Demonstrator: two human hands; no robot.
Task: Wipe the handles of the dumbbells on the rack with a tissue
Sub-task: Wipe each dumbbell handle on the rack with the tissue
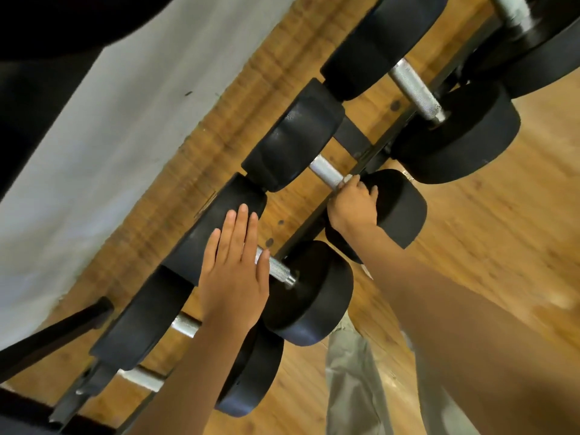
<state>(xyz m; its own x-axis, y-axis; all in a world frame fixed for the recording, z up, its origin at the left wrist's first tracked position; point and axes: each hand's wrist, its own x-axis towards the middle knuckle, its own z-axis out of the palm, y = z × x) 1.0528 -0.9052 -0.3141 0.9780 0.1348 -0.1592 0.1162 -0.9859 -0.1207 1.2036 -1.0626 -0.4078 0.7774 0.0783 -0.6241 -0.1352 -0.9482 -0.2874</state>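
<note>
On the rack (317,215) at 12 o'clock, your R hand (353,205) is pinching a tissue (346,179) round a dumbbell handle (326,171); L hand (233,271), fingers straight & together, is lying on the next dumbbell (310,290) at 9 o'clock.

— What can't be made out at the rack?
— The right hand (353,204) covers the near end of a dumbbell handle (326,172); only a white sliver of tissue (347,179) shows. Its fingers are hidden.
— And the left hand (233,271)?
— It covers part of another handle (276,269).
— The edges?
— The top-right dumbbell (518,23) is cropped; the floor (502,246) is blurred.
</note>
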